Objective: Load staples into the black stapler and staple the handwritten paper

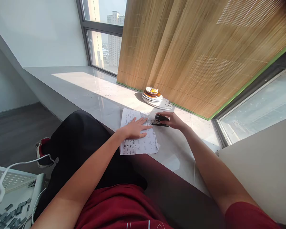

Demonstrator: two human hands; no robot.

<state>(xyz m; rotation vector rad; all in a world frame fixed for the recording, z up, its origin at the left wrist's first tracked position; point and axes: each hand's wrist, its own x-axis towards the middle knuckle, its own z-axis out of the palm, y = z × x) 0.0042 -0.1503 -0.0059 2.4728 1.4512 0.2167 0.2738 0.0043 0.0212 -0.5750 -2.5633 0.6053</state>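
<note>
Sheets of paper with handwriting lie on the pale window sill, their near edge by its front rim. My left hand rests flat on them, fingers spread. Just to the right, my right hand is closed around a black stapler. The stapler's front end is at the right edge of the paper; I cannot tell whether the paper is between its jaws.
A stack of plates stands behind the paper against a bamboo blind. The sill stretches left toward the window. At lower left is a white perforated rack with small grey pieces and a white cable.
</note>
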